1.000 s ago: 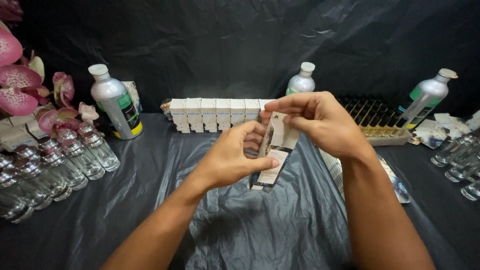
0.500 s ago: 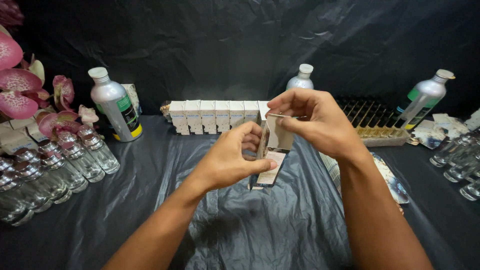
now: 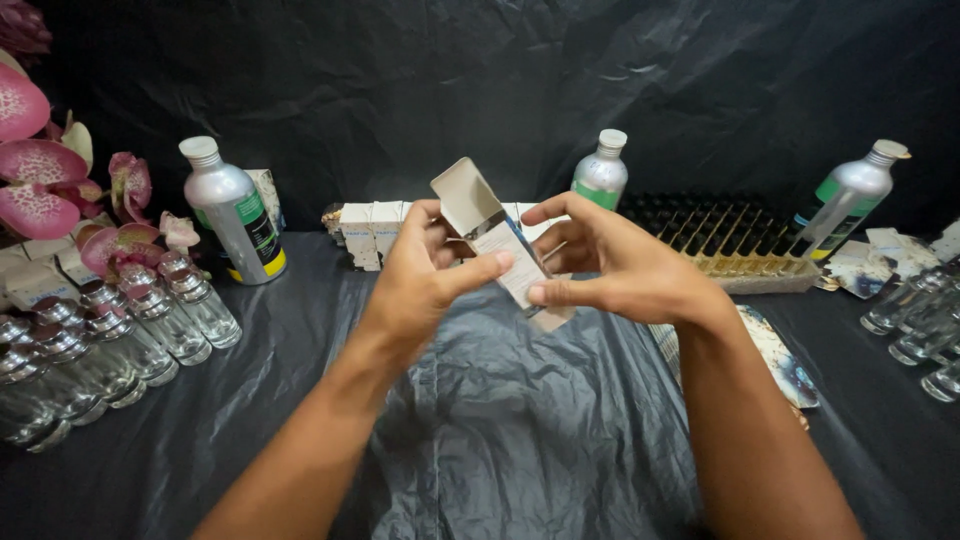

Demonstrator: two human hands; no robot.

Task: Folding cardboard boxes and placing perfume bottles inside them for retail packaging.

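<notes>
Both hands hold one small white cardboard box [image 3: 500, 240] above the black plastic sheet [image 3: 500, 430]. My left hand [image 3: 425, 275] grips its upper part, thumb across the front face. My right hand [image 3: 610, 265] holds the lower end with thumb and fingers. The box is tilted, its open end with the flap up [image 3: 462, 192] pointing up and to the left. Behind the hands stands a row of closed white boxes [image 3: 375, 232].
Several clear glass bottles [image 3: 120, 325] lie at the left beside pink orchid flowers [image 3: 40, 170]. Silver bottles stand at the back left [image 3: 230, 210], centre [image 3: 600, 170] and right [image 3: 850, 195]. A tray of small vials [image 3: 740, 245] and flat printed cartons [image 3: 780, 355] are at the right.
The box was upright with my right hand at its top flap. It has been turned and tilted, the open end now up-left, and my right hand has shifted to the lower end.
</notes>
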